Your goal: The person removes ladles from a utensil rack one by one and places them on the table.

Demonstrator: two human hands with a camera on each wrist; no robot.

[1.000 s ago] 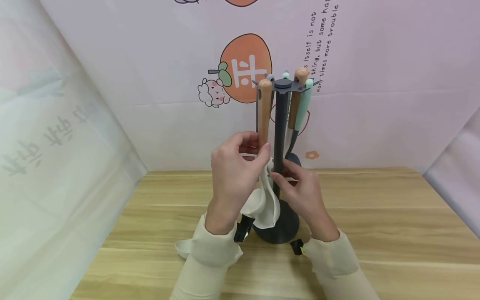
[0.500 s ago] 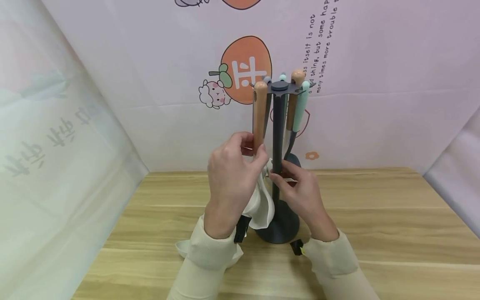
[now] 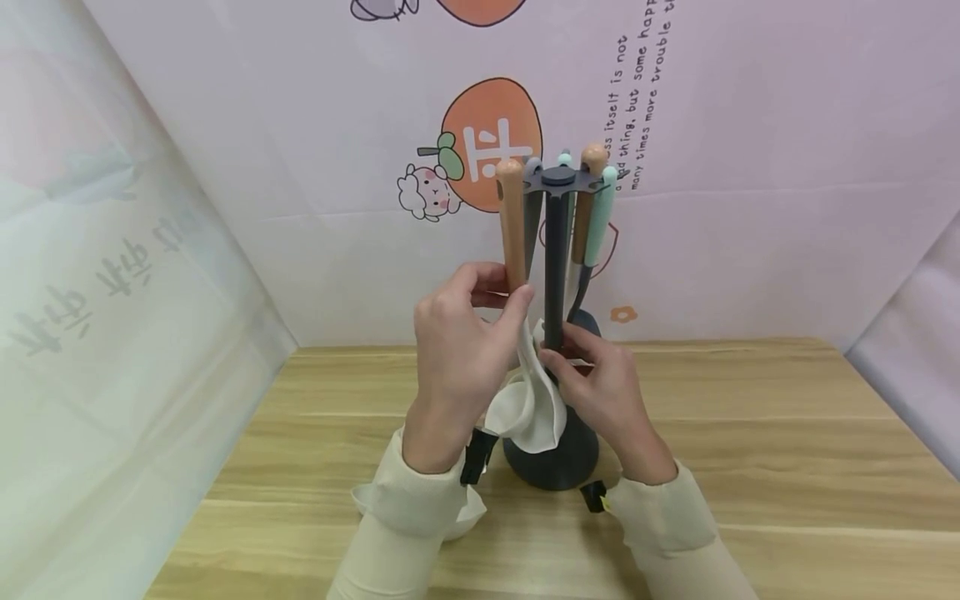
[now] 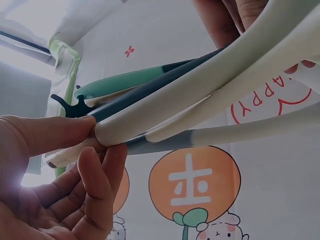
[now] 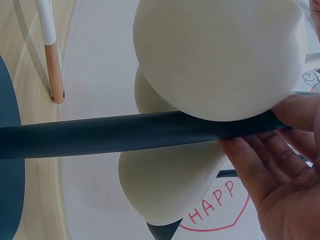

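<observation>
In the head view my left hand (image 3: 468, 342) pinches a white ladle by its wooden handle (image 3: 512, 221), thumb on one side and fingers on the other. The handle's top stands just left of the hooked top (image 3: 558, 177) of a black utensil stand. The ladle's white head (image 3: 543, 421) hangs in front of the stand's dark base (image 3: 551, 467). My right hand (image 3: 603, 379) grips the stand's black pole (image 5: 100, 134) between thumb and fingers. In the right wrist view the white bowl (image 5: 220, 55) partly covers the pole. Thumb and fingers meet at the handle (image 4: 75, 152) in the left wrist view.
Other utensils hang on the stand, among them one with a mint handle (image 3: 600, 217) and one with a brown handle (image 3: 581, 225). A white utensil (image 3: 468, 510) lies on the wooden table (image 3: 750, 450), partly behind my left sleeve. A printed cloth (image 3: 337, 208) stands behind.
The wooden handle has shifted left, away from the stand's hooked top, and now tilts, with my left hand moving slightly left. The right hand has stayed on the pole.
</observation>
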